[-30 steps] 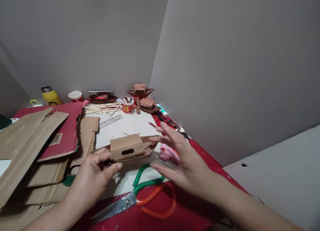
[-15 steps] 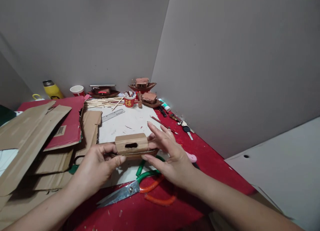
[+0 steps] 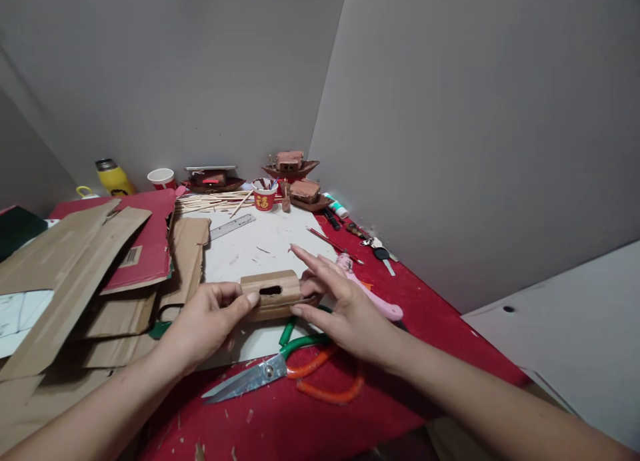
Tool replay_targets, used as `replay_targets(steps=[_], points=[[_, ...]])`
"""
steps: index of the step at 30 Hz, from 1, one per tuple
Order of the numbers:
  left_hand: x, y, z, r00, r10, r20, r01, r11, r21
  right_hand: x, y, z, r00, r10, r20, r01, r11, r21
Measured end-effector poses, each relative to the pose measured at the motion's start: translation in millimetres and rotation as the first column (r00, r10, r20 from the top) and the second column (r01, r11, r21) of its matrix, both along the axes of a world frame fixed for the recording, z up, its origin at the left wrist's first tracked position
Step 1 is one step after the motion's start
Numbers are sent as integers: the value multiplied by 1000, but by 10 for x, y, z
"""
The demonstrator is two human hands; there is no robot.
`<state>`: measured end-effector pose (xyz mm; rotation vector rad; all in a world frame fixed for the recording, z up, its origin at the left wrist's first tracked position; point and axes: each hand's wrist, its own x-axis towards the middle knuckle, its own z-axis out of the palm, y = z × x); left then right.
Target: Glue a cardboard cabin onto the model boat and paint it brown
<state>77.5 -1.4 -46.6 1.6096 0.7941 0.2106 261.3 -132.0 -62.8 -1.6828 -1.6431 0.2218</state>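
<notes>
A small cardboard boat with a folded cardboard cabin on it is held between my two hands above the white sheet. The cabin has an oblong hole in its near side. My left hand pinches the left end, its thumb on the cabin's near wall beside the hole. At the right end, my right hand grips the hull between thumb and a finger, with its other fingers stretched out. Scissors with green and orange handles lie just below, blades pointing left.
Cardboard pieces are piled at left. Behind stand a red cup, wooden sticks, a ruler and finished model boats. A pencil, keys and a pink tool lie at right.
My left thumb has moved up from the hull's edge onto the cabin wall. The view has shifted slightly, and more of the pink tool shows.
</notes>
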Motion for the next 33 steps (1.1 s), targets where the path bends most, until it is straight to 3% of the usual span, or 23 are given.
replay_targets(steps=[3, 10, 18, 24, 33], points=[[5, 5, -18, 999, 22, 35, -21, 999, -32, 4, 9, -23, 999, -12, 35, 13, 1000, -19], [-16, -63, -25, 996, 51, -78, -51, 999, 4, 6, 11, -132, 991, -27, 130, 29, 999, -15], [-32, -48, -175, 999, -1, 44, -5, 990, 144, -19, -4, -208, 982, -14, 187, 4, 998, 56], [-68, -76, -223, 996, -19, 93, 6, 991, 136, -46, -43, -225, 984, -33, 172, 16, 995, 97], [-86, -113, -327, 997, 37, 67, -46, 989, 139, 27, -7, -94, 996, 0, 92, -3, 999, 33]])
